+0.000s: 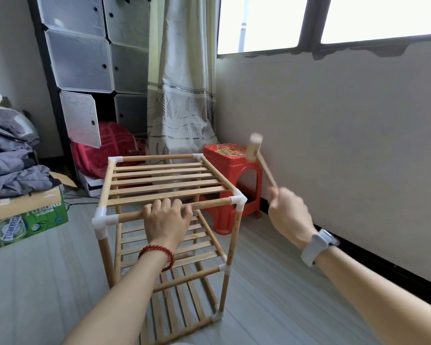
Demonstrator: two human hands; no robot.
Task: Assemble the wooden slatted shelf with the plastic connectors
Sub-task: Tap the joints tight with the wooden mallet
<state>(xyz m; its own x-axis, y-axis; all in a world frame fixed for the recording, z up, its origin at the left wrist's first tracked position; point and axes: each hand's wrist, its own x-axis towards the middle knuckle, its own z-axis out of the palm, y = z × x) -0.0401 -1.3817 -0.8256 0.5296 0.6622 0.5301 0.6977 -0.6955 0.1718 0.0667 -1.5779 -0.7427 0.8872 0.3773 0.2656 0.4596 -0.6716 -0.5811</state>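
Wooden slatted shelf (169, 185) upright on floor at centre, white plastic connectors (238, 201) at corners. Left hand (166, 220) curled round front top rail. Right hand (288, 215), at 3 o'clock, gripping raised wooden mallet (255, 148). Green cardboard box (28, 217) at 9 o'clock, heaped with grey clothes (15, 158).

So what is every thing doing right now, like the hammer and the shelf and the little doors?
Shelf: standing upright, three slatted tiers in place.
Left hand: gripping the shelf's top front rail.
Right hand: holding the mallet handle.
Mallet: raised, head blurred.
Cabinet door: hanging open.
Cardboard box: flaps open.
Red stool: upright behind the shelf.
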